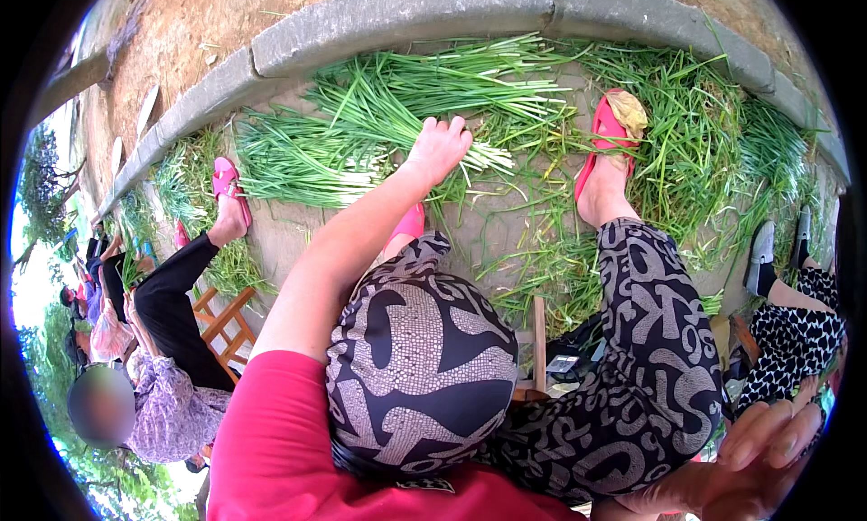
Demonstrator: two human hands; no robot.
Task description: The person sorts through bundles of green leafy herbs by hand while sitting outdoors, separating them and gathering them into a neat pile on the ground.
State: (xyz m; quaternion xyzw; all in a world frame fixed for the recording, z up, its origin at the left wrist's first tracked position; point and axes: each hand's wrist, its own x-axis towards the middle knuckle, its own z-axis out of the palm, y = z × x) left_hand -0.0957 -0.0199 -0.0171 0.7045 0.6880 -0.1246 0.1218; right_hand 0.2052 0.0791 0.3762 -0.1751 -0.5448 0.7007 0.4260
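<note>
My left hand (pixel 442 148) reaches forward, its fingers wrapped round a bunch of garlic chives (pixel 384 119). Their pale stem ends stick out to the right of my fingers. Beneath and beyond that bunch lie more chives in piles: one bundle (pixel 312 160) to the left and another (pixel 470 69) along the kerb. Close to the camera at the lower right, my right hand (pixel 763 453) is raised away from the chives. Its fingers are bent and apart, with nothing seen in them.
A concrete kerb (pixel 406 20) curves along the far side. Loose trimmed leaves (pixel 677 151) are heaped on the right, round my pink sandal (pixel 614 124). A seated person (pixel 176 413) is at the left, beside a wooden stool (pixel 226 327). Another person's shoe (pixel 760 257) shows at the right.
</note>
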